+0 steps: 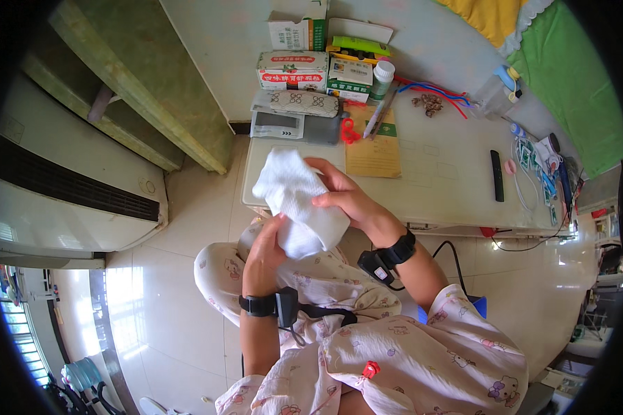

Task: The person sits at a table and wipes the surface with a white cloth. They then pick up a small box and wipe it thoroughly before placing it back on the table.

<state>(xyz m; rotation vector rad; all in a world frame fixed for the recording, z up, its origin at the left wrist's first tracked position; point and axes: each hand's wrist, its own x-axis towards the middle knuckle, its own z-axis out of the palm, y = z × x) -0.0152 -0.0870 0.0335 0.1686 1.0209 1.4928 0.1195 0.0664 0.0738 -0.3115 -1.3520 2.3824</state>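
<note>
Between my two hands, above my lap, is a white knit cloth item (301,207), perhaps a sock, bunched and partly folded. My left hand (265,244) grips its lower left side with the thumb on top. My right hand (345,194) holds the right side, thumb lying on the front and fingers behind. The cloth hides most of the left fingers. It hangs in front of the near left corner of the white table (296,153). Each wrist wears a black strap with a small device.
On the table are a brown paper notebook (374,155), red scissors (349,130), a patterned case (305,103), medicine boxes (293,70), a white-capped bottle (382,80), a black remote (497,175) and tangled cables (537,161). A white appliance (72,207) stands at left on the tiled floor (187,223).
</note>
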